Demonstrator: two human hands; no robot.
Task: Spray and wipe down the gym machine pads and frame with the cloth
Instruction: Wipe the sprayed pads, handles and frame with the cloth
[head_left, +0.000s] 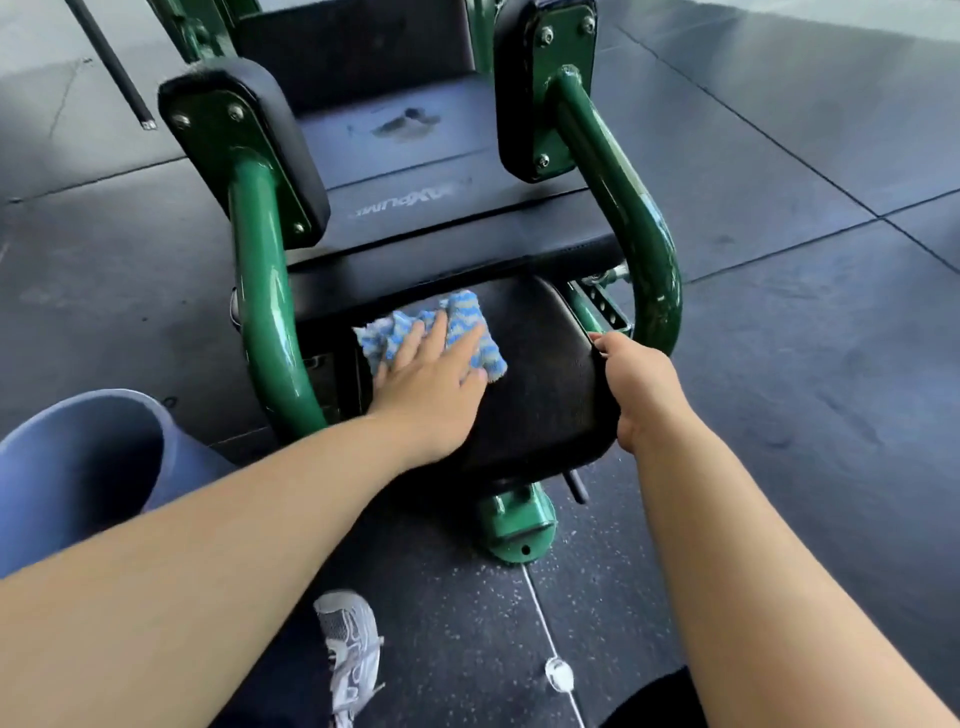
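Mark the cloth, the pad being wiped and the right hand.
cloth (465, 312): head view, striped upper corner.
front pad (545, 379): head view, bare black surface beside the cloth.
right hand (641, 387): head view, back of the hand at the pad's edge.

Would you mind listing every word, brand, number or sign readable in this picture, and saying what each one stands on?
"MAX...": pale brand lettering, upside down from this view, on the black seat pad; the letters after "MAX" are too blurred to read with certainty.
No readable text shows on the green frame, the cloth or the shoe.
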